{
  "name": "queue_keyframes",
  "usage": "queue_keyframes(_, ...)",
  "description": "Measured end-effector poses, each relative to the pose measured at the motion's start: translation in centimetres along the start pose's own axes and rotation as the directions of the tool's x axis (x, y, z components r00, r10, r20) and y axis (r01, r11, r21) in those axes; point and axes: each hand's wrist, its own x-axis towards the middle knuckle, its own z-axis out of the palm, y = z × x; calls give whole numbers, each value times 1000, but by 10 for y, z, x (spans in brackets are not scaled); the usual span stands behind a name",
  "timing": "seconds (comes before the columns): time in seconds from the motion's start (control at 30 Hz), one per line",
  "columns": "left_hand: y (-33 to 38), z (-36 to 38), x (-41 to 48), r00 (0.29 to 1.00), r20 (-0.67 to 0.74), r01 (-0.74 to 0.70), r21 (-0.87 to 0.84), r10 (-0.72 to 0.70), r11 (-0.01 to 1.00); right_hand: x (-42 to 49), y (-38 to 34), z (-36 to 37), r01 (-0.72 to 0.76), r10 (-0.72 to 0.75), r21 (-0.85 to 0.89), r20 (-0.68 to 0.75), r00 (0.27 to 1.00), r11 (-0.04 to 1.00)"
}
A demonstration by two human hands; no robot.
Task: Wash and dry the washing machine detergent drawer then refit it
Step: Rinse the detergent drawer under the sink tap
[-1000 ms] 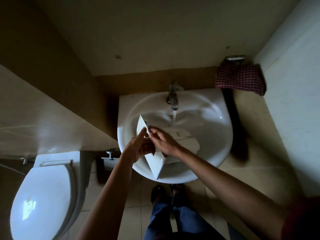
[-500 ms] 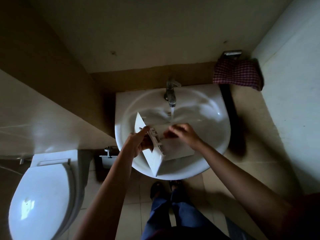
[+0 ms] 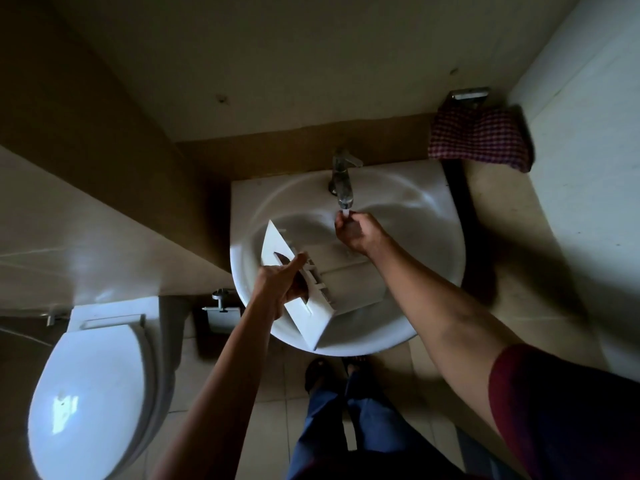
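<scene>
Over the round white sink [image 3: 426, 209], the right hand [image 3: 356, 230] has left the white plastic detergent drawer [image 3: 349, 282] for the tap water, fingers curled, empty. Only the left hand [image 3: 277, 282] grips its front; wet, it could slip and fall.

We see the detergent drawer [image 3: 346, 284] lying across the left and middle of the washbasin [image 3: 446, 209] and our right hand [image 3: 358, 233] filling the gap under the tap [image 3: 341, 183], so the only open bowl is at the right (a checked cloth [image 3: 479, 140] hangs well beyond that rim).
</scene>
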Motion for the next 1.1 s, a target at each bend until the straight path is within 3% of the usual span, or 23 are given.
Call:
queue_keyframes(0.17, -1, -2, 2, 1000, -8, -9, 0, 9, 1000, -10, -5, -2, -49, 55, -57, 103, 993, 997)
queue_keyframes(0.27, 0, -1, 3, 1000, -3, -5, 1, 5, 1000, -30, 9, -5, -2, 46, -299, 139, 989, 954)
queue_keyframes(0.33, 0, 0, 3, 1000, -9, -6, -18, 6, 1000, -41, 30, -13, 171, -61, -518, 223, 973, 838)
queue_keyframes(0.4, 0, 0, 3, 1000, -25, -8, -17, 7, 1000, -52, 53, -29, 429, -187, -691, 399, 897, 582)
queue_keyframes(0.47, 1, 0, 3, 999, -36, -7, -10, 7, 1000, -63, 64, -47, 600, -229, -741, 555, 800, 301)
queue_keyframes(0.57, 1, 0, 3, 1000, -23, 2, -18, -2, 1000, -68, 67, -69, 686, -157, -690, 723, 673, -234)
queue_keyframes(0.63, 1, 0, 2, 1000, -8, 2, -29, -2, 1000, -68, 66, -82, 633, -51, -623, 729, 682, -460)
queue_keyframes(0.8, 0, -1, 2, 1000, -3, -5, -37, 5, 999, -68, 55, -107, 546, -64, -579, 719, 692, -605)
queue_keyframes(1.1, 2, 0, -2, 1000, 14, 8, -57, -7, 998, -71, 24, -131, 293, -295, -762, 529, 795, -577)
